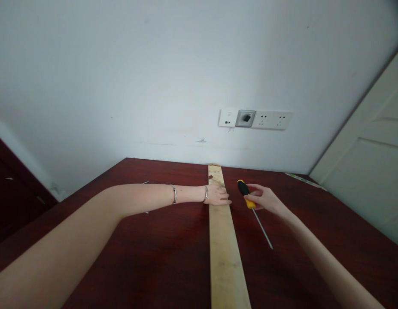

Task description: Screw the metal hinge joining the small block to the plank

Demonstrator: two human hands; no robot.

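A long pale wooden board (227,257) lies lengthwise on the dark red table, its far end close to the wall. My left hand (218,195) rests across the board near that end, its fingers reaching over the right edge. To the right, my right hand (261,199) holds a screwdriver (244,189) with a black and yellow handle. Its metal shaft slants down to the right above the table, with the tip apart from the board. A loose brownish mark or chip shows on the board just beyond my left hand.
The dark red tabletop (173,253) meets a white wall with a row of sockets (262,119). Thin metal ends (146,183) stick out from behind my left forearm. A printed strip (305,181) lies at the back right edge, near a white panelled door (375,171).
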